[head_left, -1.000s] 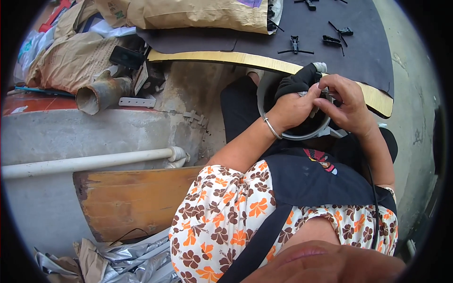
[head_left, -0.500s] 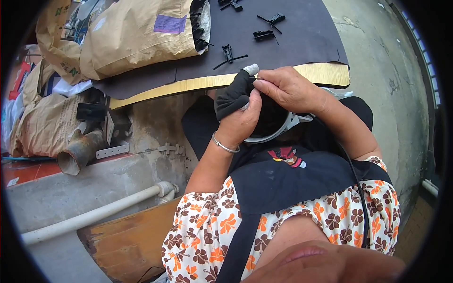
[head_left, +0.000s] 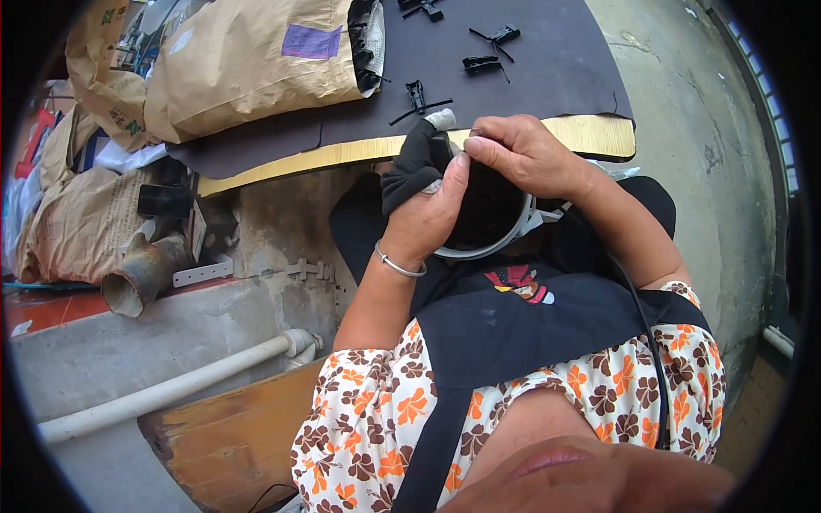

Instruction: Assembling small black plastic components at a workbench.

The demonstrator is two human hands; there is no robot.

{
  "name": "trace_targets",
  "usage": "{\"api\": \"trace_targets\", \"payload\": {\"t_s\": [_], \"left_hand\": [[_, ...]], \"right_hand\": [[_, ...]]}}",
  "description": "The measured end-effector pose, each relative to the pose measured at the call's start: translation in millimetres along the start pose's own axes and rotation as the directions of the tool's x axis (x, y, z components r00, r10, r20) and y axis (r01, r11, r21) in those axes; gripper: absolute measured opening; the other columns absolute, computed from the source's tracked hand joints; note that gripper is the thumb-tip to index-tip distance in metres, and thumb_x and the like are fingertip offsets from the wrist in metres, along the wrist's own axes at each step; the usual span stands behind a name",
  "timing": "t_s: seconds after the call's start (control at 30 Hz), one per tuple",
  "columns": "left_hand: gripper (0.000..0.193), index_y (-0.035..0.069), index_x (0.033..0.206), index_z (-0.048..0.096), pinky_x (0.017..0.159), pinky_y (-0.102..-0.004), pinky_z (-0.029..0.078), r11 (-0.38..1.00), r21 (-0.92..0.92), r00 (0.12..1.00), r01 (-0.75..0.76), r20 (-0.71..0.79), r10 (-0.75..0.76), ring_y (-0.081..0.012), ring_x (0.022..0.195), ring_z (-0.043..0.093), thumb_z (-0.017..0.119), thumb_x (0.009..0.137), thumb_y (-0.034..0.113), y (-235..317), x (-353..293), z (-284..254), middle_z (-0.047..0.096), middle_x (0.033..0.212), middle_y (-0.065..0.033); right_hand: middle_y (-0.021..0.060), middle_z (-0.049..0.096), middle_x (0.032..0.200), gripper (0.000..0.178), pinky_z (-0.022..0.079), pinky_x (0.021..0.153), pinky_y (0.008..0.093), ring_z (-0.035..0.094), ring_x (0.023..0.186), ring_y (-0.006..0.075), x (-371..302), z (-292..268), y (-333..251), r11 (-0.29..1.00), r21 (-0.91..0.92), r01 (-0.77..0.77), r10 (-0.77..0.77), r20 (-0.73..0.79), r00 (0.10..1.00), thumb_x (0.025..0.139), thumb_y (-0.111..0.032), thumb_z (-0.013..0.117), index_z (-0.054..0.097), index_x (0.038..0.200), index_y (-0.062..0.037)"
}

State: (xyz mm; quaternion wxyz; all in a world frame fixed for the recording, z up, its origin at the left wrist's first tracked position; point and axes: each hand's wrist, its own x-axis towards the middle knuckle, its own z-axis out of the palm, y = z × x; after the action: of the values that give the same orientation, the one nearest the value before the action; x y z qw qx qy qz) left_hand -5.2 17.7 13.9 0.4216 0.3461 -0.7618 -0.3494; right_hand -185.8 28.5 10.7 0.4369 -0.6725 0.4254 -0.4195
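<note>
My left hand (head_left: 426,209) is closed at the front edge of the table. Black cloth (head_left: 405,175) covers several of its fingers, and a whitish wrapping (head_left: 441,119) covers one fingertip. A small dark piece shows between its fingers and thumb; its kind is hard to make out. Just to the right, my right hand (head_left: 528,156) pinches thumb against forefinger, with whatever it holds too small to name. Beneath both hands is a dark bucket with a pale rim (head_left: 487,251), between my knees. Beyond them on the table lie several small black plastic clips with thin arms (head_left: 416,96).
The dark-topped table (head_left: 547,77) has a yellow front edge. On its left lies an open brown paper sack (head_left: 239,68) with black parts at its mouth. Further left are another paper bag (head_left: 73,231), a rusty pipe (head_left: 128,286) and a white pipe (head_left: 171,389). A black cable (head_left: 637,299) runs over my apron.
My hands have drawn slightly apart; the left has shifted a little left and tilted, the right has barely moved. A gap now shows between the fingertips.
</note>
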Motion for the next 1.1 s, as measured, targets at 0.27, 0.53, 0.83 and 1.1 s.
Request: {"api": "trace_targets", "payload": {"t_s": [0.27,0.53,0.83,1.1], "left_hand": [[0.037,-0.005,0.124,0.045,0.055,-0.0209,0.042,0.802,-0.497,0.94,0.331,0.098,-0.327,-0.0047,0.059,0.049,0.054,0.091,0.009,3,1,-7,0.057,0.074,-0.0002],[0.024,-0.003,0.11,0.052,0.077,-0.0258,0.043,0.978,-0.201,0.99,0.047,0.136,-0.02,-0.0135,0.08,0.053,0.05,0.089,0.008,0,0,3,0.058,0.086,-0.0056],[0.019,-0.004,0.098,0.057,0.073,-0.0283,0.046,0.957,-0.228,0.983,0.179,0.078,-0.165,-0.0183,0.077,0.058,0.051,0.08,0.001,-10,-5,7,0.061,0.087,-0.0096],[0.014,-0.003,0.09,0.056,0.069,-0.0348,0.045,0.993,0.119,0.999,0.021,0.025,-0.024,-0.0295,0.077,0.056,0.05,0.08,0.004,-6,-4,4,0.056,0.086,-0.0151]], "right_hand": [[0.0143,0.063,0.076,0.012,0.048,0.063,0.0313,0.062,0.068,0.027,-3,-11,5,0.932,-0.323,0.167,-0.161,0.043,0.986,0.079,-0.006,0.065,0.062,0.09,-0.0006],[0.0034,0.062,0.072,0.006,0.044,0.06,0.0252,0.055,0.065,0.0104,2,-6,8,0.998,-0.04,0.052,-0.052,-0.012,0.999,0.083,-0.005,0.064,0.061,0.086,-0.0002],[0.0127,0.053,0.064,0.027,0.04,0.056,0.0338,0.047,0.055,0.0235,2,-3,0,0.989,-0.096,0.11,-0.105,0.058,0.993,0.092,-0.021,0.053,0.054,0.077,0.0016],[0.0199,0.052,0.063,0.027,0.042,0.056,0.0386,0.05,0.059,0.0364,5,27,9,0.957,-0.248,0.152,-0.169,-0.046,0.985,0.092,-0.02,0.052,0.054,0.077,0.0028]]}}
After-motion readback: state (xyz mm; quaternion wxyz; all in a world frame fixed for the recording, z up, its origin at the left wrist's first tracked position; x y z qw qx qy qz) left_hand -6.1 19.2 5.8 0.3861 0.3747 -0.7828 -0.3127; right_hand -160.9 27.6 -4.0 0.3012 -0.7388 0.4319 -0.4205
